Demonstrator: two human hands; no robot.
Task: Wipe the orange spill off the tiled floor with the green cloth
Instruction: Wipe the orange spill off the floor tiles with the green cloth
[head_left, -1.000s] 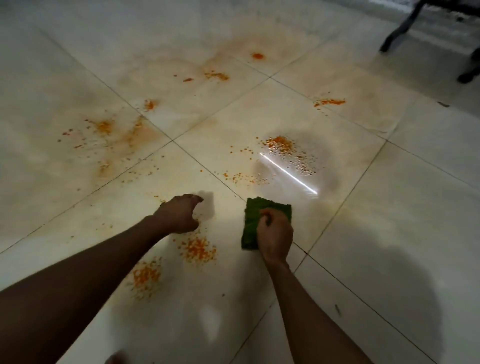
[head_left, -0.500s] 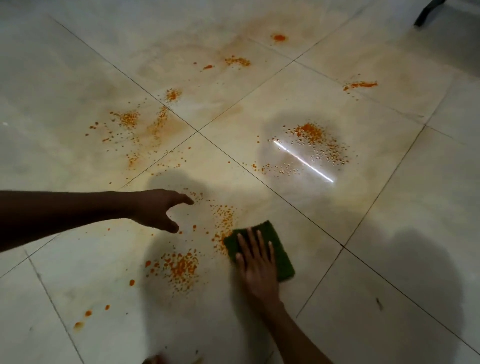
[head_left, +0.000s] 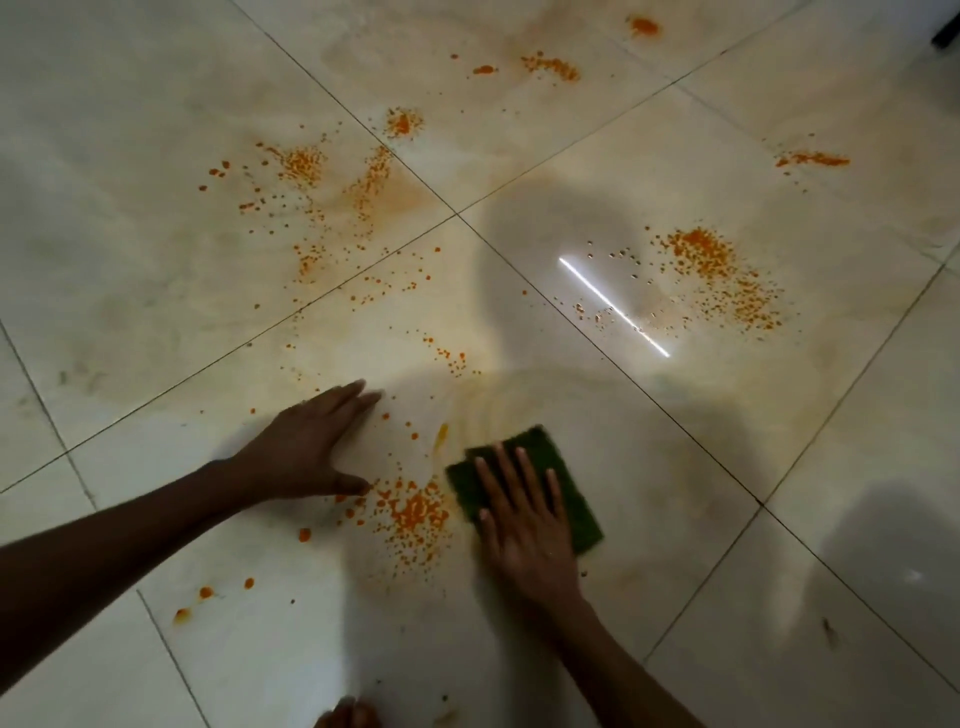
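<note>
Right hand (head_left: 524, 525), fingers flat, presses the green cloth (head_left: 540, 457); sweep firmly left through the orange spill (head_left: 415, 514) (left hand (head_left: 306, 447) splayed).

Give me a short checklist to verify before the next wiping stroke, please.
1. Right hand flat on green cloth: ok.
2. Cloth flat on tiled floor: ok.
3. Nearest orange patch directly left of cloth, reachable: ok.
4. Left hand out of the stroke path: not ok, thumb at the patch edge.
5. Far patches cleaned: not ok.
6. Cloth underside saturation: cannot tell.
</note>
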